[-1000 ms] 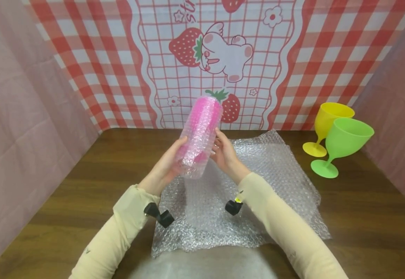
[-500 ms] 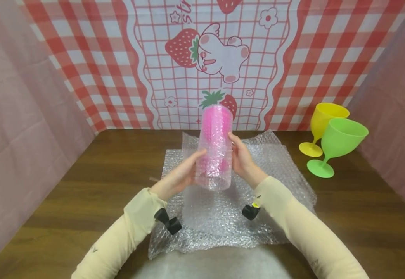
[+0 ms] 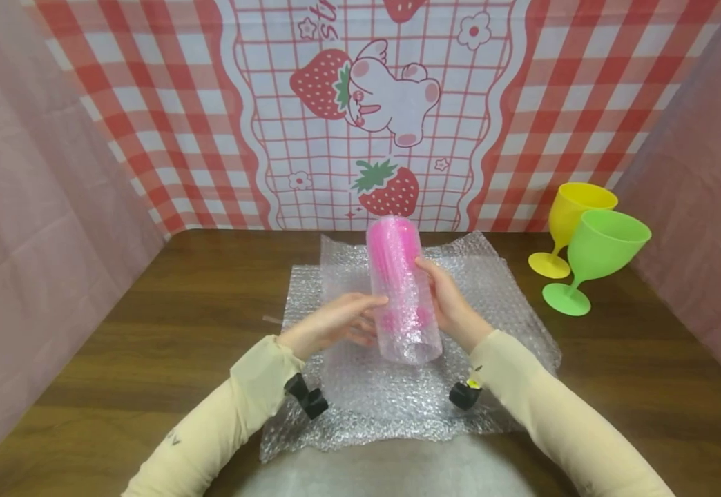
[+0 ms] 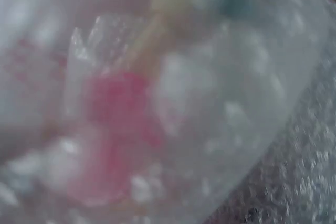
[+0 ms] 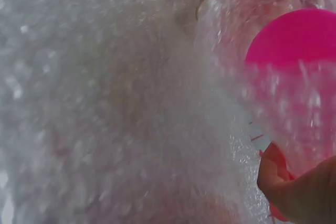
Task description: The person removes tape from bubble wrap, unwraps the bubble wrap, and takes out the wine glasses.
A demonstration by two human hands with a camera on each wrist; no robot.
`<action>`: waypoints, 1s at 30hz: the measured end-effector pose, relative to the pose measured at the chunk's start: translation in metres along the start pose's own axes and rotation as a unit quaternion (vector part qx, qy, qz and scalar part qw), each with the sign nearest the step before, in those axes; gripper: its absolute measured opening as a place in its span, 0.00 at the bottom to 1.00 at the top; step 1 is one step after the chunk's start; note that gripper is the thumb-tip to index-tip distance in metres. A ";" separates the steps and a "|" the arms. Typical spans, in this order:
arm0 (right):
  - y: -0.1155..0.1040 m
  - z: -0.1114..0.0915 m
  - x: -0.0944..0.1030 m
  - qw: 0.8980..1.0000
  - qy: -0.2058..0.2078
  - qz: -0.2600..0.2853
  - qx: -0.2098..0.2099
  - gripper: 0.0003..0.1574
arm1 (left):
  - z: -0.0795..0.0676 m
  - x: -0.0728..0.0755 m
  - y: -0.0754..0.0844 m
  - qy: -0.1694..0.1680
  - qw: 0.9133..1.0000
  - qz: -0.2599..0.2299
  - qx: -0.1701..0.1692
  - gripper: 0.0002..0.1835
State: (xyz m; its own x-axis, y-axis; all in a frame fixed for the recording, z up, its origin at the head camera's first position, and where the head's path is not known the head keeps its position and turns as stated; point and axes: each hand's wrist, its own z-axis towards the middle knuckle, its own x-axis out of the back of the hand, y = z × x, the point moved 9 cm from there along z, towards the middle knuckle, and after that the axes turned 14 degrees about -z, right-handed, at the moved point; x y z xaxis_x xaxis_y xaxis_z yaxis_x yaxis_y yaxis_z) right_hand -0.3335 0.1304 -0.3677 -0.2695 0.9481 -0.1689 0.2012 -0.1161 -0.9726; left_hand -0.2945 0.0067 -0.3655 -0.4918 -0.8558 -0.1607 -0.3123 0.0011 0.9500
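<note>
A pink goblet (image 3: 393,248), rolled up in clear bubble wrap (image 3: 409,345), is held upright with a slight tilt above the middle of the table. My right hand (image 3: 451,298) grips the roll from its right side, thumb in front and fingers hidden behind. On the roll's left side, my left hand (image 3: 335,321) touches the wrap with a fingertip, its other fingers loose beside it. The goblet's round pink base (image 5: 296,38) shows at the open end of the wrap in the right wrist view. Only a blurred pink shape behind plastic appears in the left wrist view.
Layered bubble wrap sheets (image 3: 503,304) lie flat under the hands on the brown wooden table (image 3: 168,317). At the right stand a yellow goblet (image 3: 568,214) and a green goblet (image 3: 603,245). A pale translucent sheet (image 3: 385,469) lies at the front edge.
The wrapped goblet has moved right and down towards me, and its top now leans left instead of right. My left hand has loosened its hold to a light touch.
</note>
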 end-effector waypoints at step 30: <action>0.006 -0.017 0.034 0.977 0.085 -0.197 -0.004 0.20 | 0.007 0.020 0.035 -0.016 0.984 0.173 0.028 0.24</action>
State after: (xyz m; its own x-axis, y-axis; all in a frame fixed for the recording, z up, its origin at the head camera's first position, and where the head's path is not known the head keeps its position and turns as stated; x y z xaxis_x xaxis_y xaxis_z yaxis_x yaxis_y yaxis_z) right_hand -0.3251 0.1671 -0.3766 -0.1682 0.9541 0.2480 0.1214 0.2697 -0.9553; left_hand -0.3207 -0.0064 -0.3377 -0.6011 -0.7830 0.1603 -0.1666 0.3189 0.9330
